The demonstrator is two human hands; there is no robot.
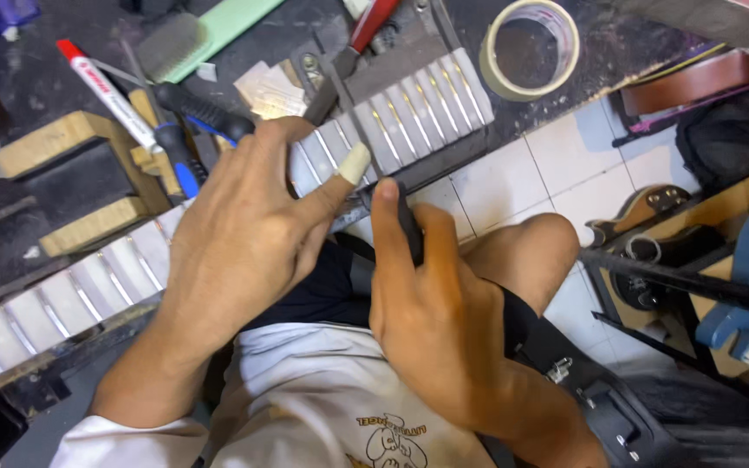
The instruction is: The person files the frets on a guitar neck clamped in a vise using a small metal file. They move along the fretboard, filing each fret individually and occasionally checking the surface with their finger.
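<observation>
The left hand (236, 234) lies flat on a taped guitar neck (392, 121) that runs across the table (28, 78), fingers spread wide, one fingertip wrapped in tape. The right hand (435, 312) is closed around a dark tool (409, 230), its tip touching the neck just beside the left fingers. A tape roll (489, 69) sits beyond them.

Tip of the dark tool (408, 227) behind the left hand (244, 221)
</observation>
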